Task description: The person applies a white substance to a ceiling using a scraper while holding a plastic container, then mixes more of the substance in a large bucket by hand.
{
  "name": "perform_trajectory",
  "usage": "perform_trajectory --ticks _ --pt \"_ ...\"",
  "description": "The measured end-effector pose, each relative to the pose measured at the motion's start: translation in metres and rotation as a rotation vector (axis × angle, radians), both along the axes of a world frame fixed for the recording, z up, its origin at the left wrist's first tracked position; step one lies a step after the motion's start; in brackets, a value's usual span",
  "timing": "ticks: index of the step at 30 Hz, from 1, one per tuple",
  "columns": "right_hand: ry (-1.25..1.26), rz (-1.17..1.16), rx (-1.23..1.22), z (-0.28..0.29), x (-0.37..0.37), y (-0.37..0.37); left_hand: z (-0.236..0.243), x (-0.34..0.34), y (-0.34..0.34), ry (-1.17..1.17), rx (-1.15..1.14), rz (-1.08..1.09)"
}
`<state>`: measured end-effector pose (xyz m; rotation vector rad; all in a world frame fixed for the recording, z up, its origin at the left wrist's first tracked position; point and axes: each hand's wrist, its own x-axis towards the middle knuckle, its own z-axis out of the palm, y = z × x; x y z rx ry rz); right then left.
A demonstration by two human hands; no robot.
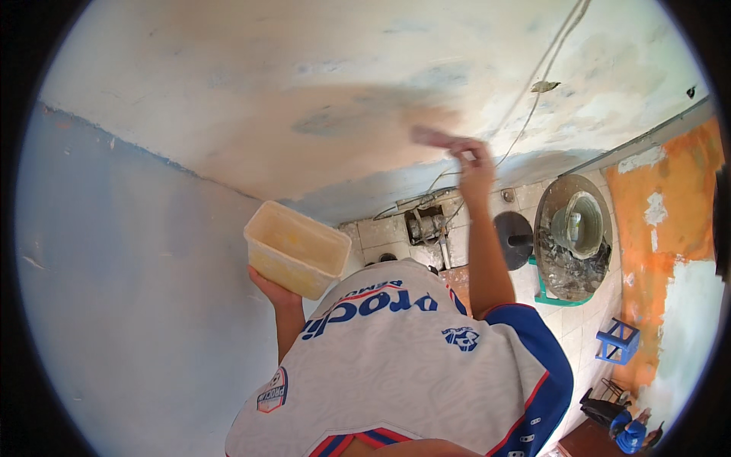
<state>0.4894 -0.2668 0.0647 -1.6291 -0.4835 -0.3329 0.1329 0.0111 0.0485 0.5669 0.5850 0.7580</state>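
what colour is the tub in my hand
The tub is pale creamy yellow, clearest in the head view.

The tub (297,251) looks like smooth plastic, the shirt (411,350) like matt cloth. The pale wall (358,91) is matt and patchy, the orange wall (678,228) rough; the stool (623,341) looks like plastic.

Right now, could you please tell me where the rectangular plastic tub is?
In the head view, the tub is left of centre, in the left hand, near the upper left of the white shirt.
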Motion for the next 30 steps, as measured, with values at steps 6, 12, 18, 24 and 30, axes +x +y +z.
perform_trajectory --ticks 6,12,18,24,30 --pt "0.055 -0.105 -0.034 0.007 0.026 0.008 0.022 0.024 -0.013 -0.008 0.026 0.003" --pt "-0.05 -0.31 0.28 0.073 0.036 -0.077 -0.003 0.016 -0.015 0.012 0.016 0.01" --pt "0.148 -0.018 0.064 0.002 -0.026 -0.03 -0.011 0.021 -0.027 -0.031 -0.017 0.0" --pt "0.375 0.257 0.324 0.048 -0.088 0.017 0.016 0.053 -0.024 -0.34 -0.013 -0.117" --pt "0.361 0.36 0.45 0.093 -0.098 0.015 0.034 0.075 -0.022 -0.351 0.0 -0.076"
